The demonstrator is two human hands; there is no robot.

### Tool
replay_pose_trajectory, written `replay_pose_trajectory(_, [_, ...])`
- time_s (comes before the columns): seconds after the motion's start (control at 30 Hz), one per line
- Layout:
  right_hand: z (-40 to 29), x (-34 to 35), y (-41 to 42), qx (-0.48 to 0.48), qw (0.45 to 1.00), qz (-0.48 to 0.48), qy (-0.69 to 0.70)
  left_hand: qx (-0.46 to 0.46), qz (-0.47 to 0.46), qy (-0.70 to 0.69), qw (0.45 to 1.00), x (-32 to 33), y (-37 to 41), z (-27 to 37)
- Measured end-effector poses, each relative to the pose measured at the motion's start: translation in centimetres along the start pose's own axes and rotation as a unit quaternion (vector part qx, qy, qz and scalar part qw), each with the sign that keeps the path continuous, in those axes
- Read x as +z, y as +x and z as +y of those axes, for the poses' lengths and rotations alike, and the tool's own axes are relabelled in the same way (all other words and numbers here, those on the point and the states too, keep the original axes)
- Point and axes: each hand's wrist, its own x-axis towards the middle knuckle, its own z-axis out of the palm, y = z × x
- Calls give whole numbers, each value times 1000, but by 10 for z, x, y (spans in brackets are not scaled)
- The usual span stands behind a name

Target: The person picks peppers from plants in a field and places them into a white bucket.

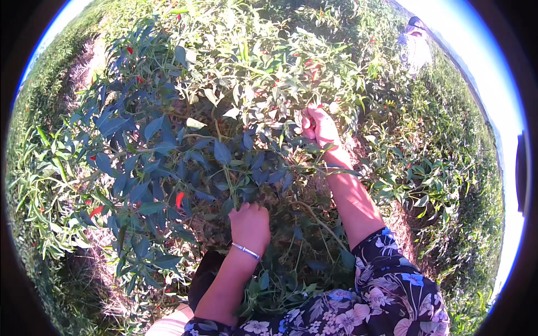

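Leafy chili pepper plants spread before me, with red chili peppers (180, 200) and green chili peppers (59, 168) among the leaves. My left hand (250, 224), with a silver bangle at the wrist, is closed around a green pepper plant stem (230, 185) at the lower middle. Farther out and to the right, my right hand (317, 124) is among sunlit leaves with its fingers curled. Something red shows at its fingertips, but whether the hand grips it cannot be told.
Another person (415, 46) stands among the plants at the upper right. Dry ground (86, 67) shows between rows at the upper left. A branch (313, 214) arches between my forearms. Dense plants (437, 168) grow on the right.
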Motion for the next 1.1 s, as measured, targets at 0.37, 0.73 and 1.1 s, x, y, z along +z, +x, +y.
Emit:
replay_pose_trajectory(0.37, [-95,48,26,-222,866,87,-439,-11,5,28,1000,-1,-10,-4])
replay_pose_trajectory(0.73, [-91,20,46,54,998,-9,12,-7,15,15,1000,-2,-7,2])
replay_pose_trajectory(1.1, [-116,29,53,-175,887,-32,-426,-9,2,4,1000,-6,-6,3])
